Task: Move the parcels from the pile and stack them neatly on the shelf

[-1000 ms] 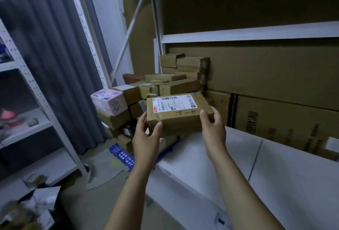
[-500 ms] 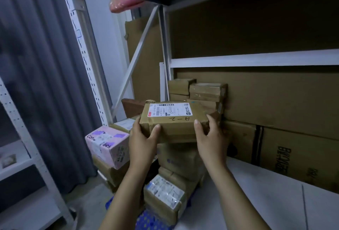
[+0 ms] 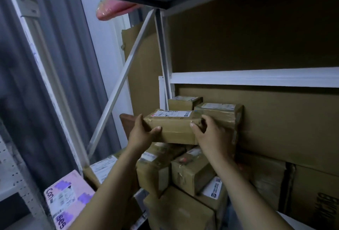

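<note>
Two grips, left hand (image 3: 142, 134) and right hand (image 3: 211, 135), clasp one brown parcel (image 3: 174, 129) mid-frame. Two labelled boxes (image 3: 220, 113) sit behind.

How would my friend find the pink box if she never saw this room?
Start at the pile of brown parcels under the white shelf frame, then look to its left edge, by the grey curtain. The pink box sits low there, the only one with pink sides, purple patches and dark lettering; its neighbours are plain brown.
</note>
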